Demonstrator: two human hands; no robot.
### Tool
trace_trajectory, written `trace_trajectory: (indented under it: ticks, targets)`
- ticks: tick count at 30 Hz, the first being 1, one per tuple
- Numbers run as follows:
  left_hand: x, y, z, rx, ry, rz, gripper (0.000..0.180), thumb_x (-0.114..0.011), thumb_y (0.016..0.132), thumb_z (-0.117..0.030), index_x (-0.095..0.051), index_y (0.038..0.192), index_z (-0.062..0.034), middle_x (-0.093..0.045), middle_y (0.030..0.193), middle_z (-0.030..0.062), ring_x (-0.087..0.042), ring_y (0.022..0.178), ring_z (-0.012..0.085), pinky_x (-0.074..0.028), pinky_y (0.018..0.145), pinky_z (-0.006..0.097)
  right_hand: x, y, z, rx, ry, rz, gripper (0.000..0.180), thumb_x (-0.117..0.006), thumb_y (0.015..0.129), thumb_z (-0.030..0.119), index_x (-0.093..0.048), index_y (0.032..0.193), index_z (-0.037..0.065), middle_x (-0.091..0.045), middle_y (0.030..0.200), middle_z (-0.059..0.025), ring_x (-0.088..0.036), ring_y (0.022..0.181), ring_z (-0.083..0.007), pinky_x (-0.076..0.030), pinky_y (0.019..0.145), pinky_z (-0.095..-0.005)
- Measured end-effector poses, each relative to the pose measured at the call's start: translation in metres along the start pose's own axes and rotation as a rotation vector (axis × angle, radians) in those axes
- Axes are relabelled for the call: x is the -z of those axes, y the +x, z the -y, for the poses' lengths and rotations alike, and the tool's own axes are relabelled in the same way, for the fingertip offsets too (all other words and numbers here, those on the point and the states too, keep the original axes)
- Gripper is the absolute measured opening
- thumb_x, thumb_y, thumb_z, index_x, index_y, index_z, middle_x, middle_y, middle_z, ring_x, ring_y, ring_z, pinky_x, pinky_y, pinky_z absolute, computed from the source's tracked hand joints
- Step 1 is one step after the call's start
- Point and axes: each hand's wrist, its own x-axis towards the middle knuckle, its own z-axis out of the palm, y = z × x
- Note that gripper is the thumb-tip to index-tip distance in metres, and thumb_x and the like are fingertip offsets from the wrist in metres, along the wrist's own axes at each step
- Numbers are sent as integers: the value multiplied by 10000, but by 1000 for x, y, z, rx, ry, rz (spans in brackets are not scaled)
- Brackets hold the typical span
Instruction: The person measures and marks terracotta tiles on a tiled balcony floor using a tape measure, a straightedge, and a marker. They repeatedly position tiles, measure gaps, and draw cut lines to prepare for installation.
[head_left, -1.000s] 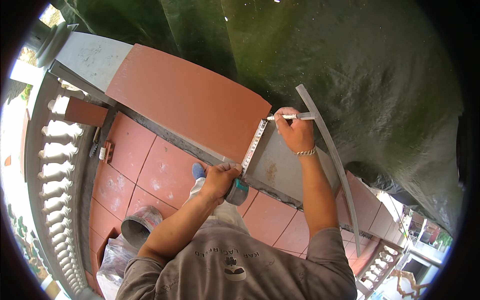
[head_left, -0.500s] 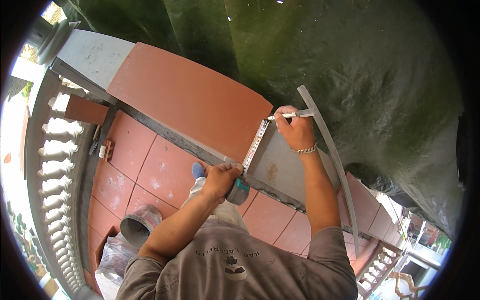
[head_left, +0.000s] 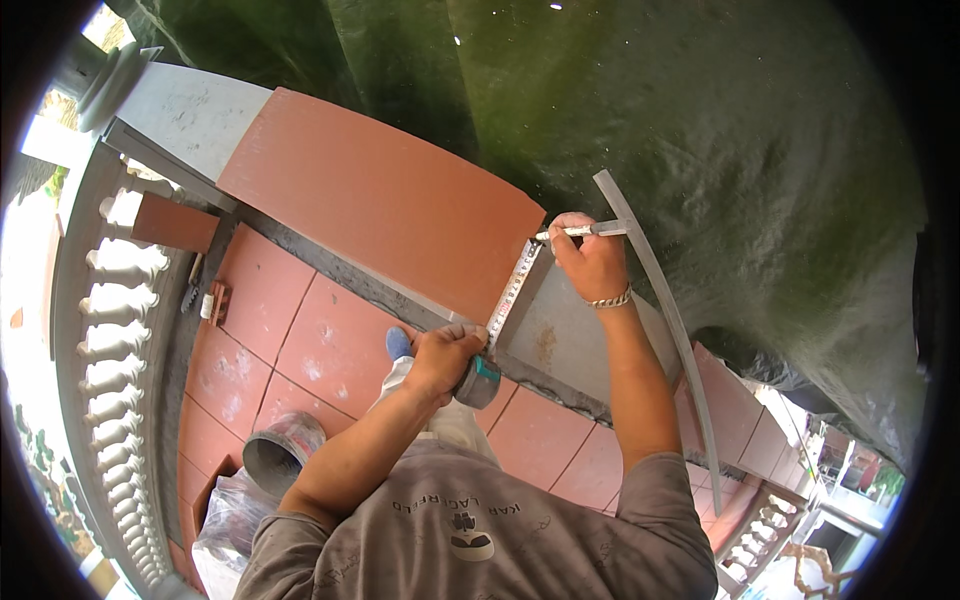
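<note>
My left hand (head_left: 447, 358) is closed on a dark grey and teal tape measure (head_left: 478, 382), thumb and fingers pinching near the case mouth. Its white blade (head_left: 512, 296) runs out along the right edge of a large terracotta tile (head_left: 380, 200) to the far right corner. By that corner my right hand (head_left: 590, 258) grips the slim, pale stem of a T-shaped grey tool (head_left: 662, 285). The stem's tip is at the end of the blade; I cannot tell if they touch. The tool's long bar extends beside my right forearm.
The tile lies on a grey ledge (head_left: 560, 330); dark green sheeting (head_left: 740, 130) is beyond. Pink floor tiles (head_left: 330, 330) lie nearer. A bucket (head_left: 275, 455) and plastic bag (head_left: 225, 520) stand lower left, beside a pale balustrade (head_left: 120, 310). A small terracotta piece (head_left: 172, 222) rests against it.
Both hands, the tape measure and the T-shaped tool stay almost where they were. The view has shifted very slightly.
</note>
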Motion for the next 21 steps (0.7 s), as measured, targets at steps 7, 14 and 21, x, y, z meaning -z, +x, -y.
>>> trace_trajectory:
  ticks: [7,14,21]
  targets:
    - [7,7,7,-42,43,28,167,-600,964,-104,-703,914,18,-679,820,49,-621,728,128,-494,678,257,30,-33,-2,-164,64,-150,168,-650,916,212,-703,927,53,-679,741,-72,-664,658,-167,-517,599,-306]
    - [14,0,12,-112,190,279,150,-602,999,-193,-646,984,-50,-651,876,50,-658,746,142,-531,708,278,135,-174,-77,-244,-441,-554,330,-691,926,220,-638,1192,32,-694,1070,-148,-698,901,-272,-556,799,-367]
    - [-63,2,14,-298,794,499,477,-511,1002,-461,-614,1076,-2,-646,995,120,-674,964,242,-509,827,383,183,-320,-141,-647,-723,-470,384,-764,834,107,-645,1197,74,-671,1006,-141,-627,874,-296,-522,814,-395]
